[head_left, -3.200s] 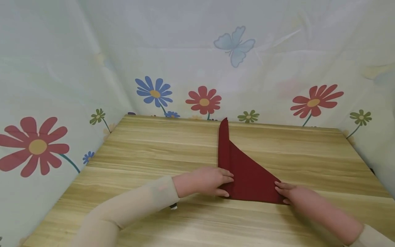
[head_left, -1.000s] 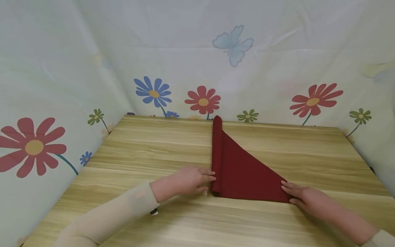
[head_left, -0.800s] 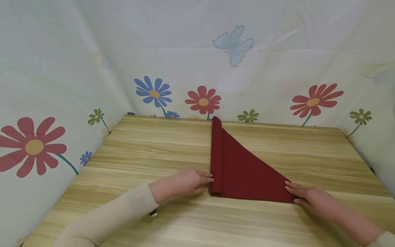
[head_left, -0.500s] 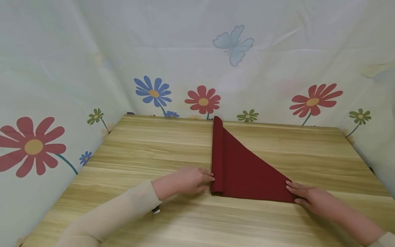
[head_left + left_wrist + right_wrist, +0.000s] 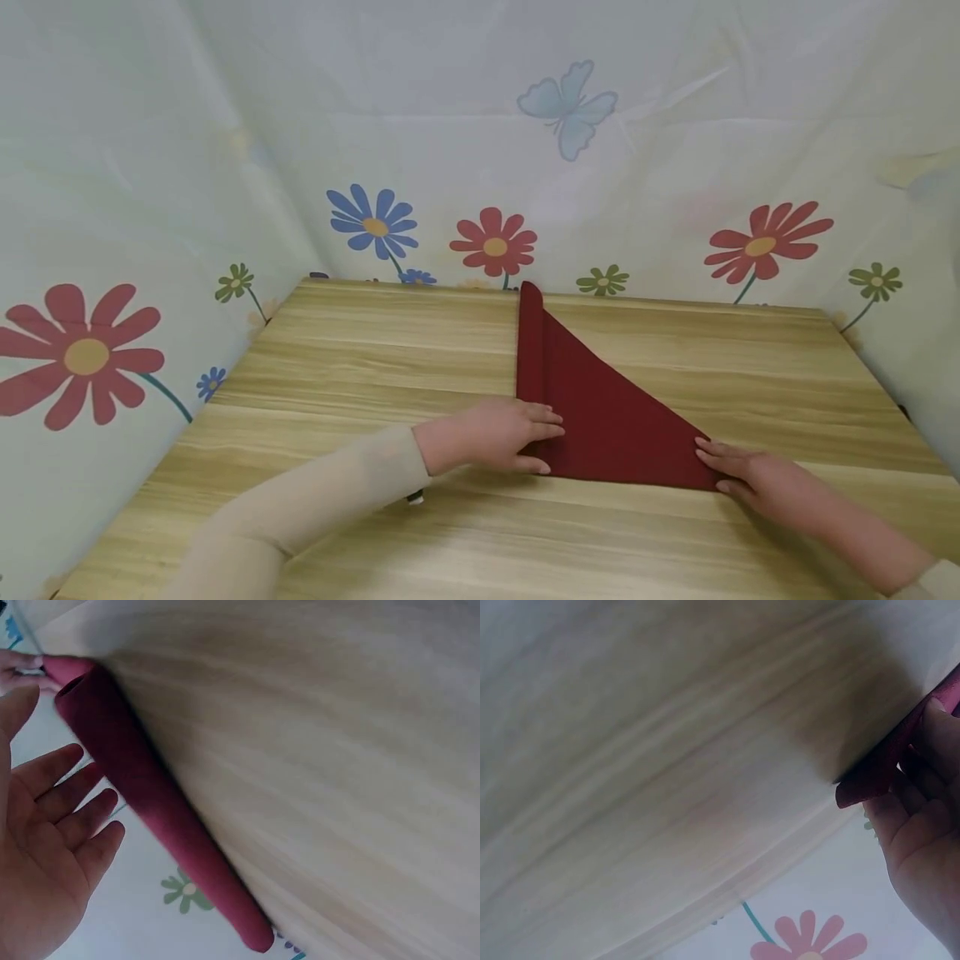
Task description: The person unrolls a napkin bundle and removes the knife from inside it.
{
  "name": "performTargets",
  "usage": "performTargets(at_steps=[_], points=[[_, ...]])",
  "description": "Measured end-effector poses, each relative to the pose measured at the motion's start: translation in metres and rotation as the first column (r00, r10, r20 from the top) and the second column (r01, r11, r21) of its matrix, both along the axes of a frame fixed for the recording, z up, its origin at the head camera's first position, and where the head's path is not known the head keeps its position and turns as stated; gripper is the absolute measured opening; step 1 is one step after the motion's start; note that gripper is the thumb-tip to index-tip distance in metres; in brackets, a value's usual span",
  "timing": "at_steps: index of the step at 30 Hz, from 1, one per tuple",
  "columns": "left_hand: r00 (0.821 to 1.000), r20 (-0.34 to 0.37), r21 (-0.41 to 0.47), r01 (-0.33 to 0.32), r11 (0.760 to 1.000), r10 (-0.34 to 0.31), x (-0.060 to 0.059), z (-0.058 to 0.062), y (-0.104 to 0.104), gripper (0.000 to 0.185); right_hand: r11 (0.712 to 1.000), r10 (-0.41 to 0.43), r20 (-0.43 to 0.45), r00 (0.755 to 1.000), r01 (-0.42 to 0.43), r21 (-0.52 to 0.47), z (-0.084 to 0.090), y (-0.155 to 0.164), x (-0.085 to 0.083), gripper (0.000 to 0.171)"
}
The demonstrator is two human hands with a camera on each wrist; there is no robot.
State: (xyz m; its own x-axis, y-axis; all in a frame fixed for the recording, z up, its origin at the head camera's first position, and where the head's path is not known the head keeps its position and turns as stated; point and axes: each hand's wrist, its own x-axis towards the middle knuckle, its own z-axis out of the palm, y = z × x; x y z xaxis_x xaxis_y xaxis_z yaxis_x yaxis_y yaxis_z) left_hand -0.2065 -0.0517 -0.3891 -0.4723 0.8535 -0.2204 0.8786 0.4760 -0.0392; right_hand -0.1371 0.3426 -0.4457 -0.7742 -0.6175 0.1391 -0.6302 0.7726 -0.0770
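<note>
A dark red cloth (image 5: 622,425) lies on the wooden table. Its left side is wound into a long narrow roll (image 5: 529,350), and the flat part tapers to a corner at the right. My left hand (image 5: 498,433) reaches over the near end of the roll with its fingers extended. In the left wrist view, the left hand's palm (image 5: 52,847) faces the roll (image 5: 150,787), whose hollow end shows. My right hand (image 5: 757,479) pinches the cloth's right corner; in the right wrist view, the cloth's tip (image 5: 862,784) sticks out past the fingers.
The wooden tabletop (image 5: 360,350) ends at the back against a pale curtain (image 5: 420,100) printed with flowers and a butterfly, which also flanks both sides. A small dark piece (image 5: 415,497) shows under my left sleeve.
My left hand has moved right from the roll's outer side to over its near end. Since the oldest frame, the roll sits slightly farther left. The right hand keeps its hold on the corner.
</note>
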Motion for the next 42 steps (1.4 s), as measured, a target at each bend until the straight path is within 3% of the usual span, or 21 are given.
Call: performTargets(at_steps=[4,10,16,25,34,37,42], points=[[1.0,-0.006,-0.025,0.022,0.999,-0.022,-0.002,-0.009,-0.001,0.058,1.0,0.002,0.021,1.0,-0.002,0.001,0.0,0.001,-0.002,0.041],[1.0,-0.013,0.021,0.022,1.0,-0.022,-0.002,-0.015,-0.01,0.051,1.0,0.002,0.025,1.0,-0.002,-0.009,-0.001,0.003,-0.002,0.041],[1.0,0.011,0.082,-0.011,0.997,0.01,0.001,-0.01,-0.022,0.05,1.0,0.005,0.033,0.999,-0.005,-0.024,-0.002,0.004,-0.002,0.041],[0.997,-0.009,0.082,-0.074,0.994,0.075,0.006,0.001,-0.038,0.053,0.999,0.015,0.014,1.0,-0.014,-0.047,-0.004,0.007,-0.003,0.041],[0.988,-0.007,0.13,-0.151,0.98,0.153,0.006,-0.009,-0.059,0.049,0.999,-0.042,0.007,0.999,0.042,0.007,-0.003,0.014,-0.002,0.041],[0.99,-0.029,0.151,-0.134,0.979,0.14,0.005,-0.012,-0.061,0.048,0.998,-0.061,0.054,0.997,0.059,0.037,-0.001,0.015,-0.002,0.041],[0.989,-0.036,0.152,-0.133,0.979,0.14,0.007,-0.012,-0.059,0.047,0.998,-0.059,0.06,0.996,0.057,0.033,-0.001,0.018,-0.003,0.041]])
